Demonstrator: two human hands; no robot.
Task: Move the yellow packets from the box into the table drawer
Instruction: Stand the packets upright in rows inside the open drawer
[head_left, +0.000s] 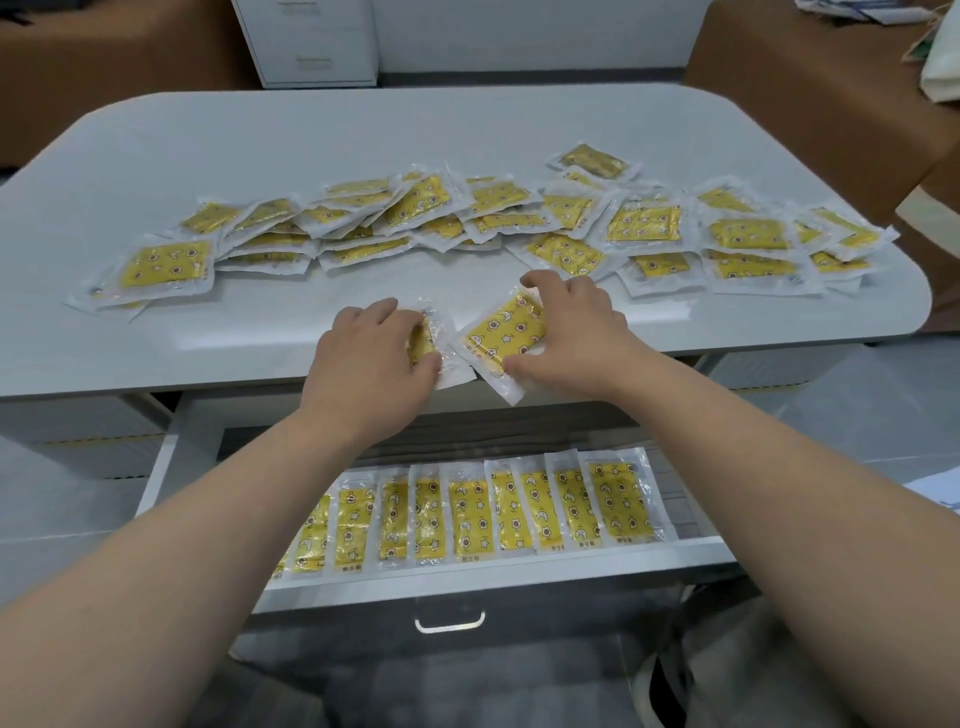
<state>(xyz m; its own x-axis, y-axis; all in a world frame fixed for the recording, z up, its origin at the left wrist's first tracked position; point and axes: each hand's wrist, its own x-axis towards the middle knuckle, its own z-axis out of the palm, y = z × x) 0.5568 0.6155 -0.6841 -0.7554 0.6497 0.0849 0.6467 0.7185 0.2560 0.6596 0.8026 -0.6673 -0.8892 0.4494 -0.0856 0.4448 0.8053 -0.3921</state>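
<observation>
- Head view looks down over a pale grey tabletop (311, 140), with an open drawer (493, 569) pulled out below its near edge.
- Left hand (371, 353) rests at the near edge of the tabletop. Its fingers and thumb are curled round the left-hand packet (431, 338). Most of that packet is hidden under the palm, so only a strip of yellow and some clear wrapper show.
- Right hand (566, 332) grips the right-hand packet (501, 332), fingertips over its far end and thumb at its near corner.
- That packet lies tilted, and its near corner pokes past the tabletop edge, above the drawer.
- Both held packets lie just beside each other. Whether their clear borders touch or overlap cannot be told.
- Scattered packets (644, 223) lie in a loose, overlapping band across the middle of the tabletop, from the left side to the right, beyond both hands.
- Inside the drawer, a row of packets (467, 512) lies face up, overlapping sideways like shingles with the long sides running front to back.
- Each yellow face carries a print of stars, moons and flowers.
- Left end of the row is hidden behind the left forearm.
- Below the drawer's white front rim, a metal handle (449, 621) sits on a darker panel.
- Beyond the tabletop stands a white cabinet (311, 41), with brown furniture (104, 67) on either side.
</observation>
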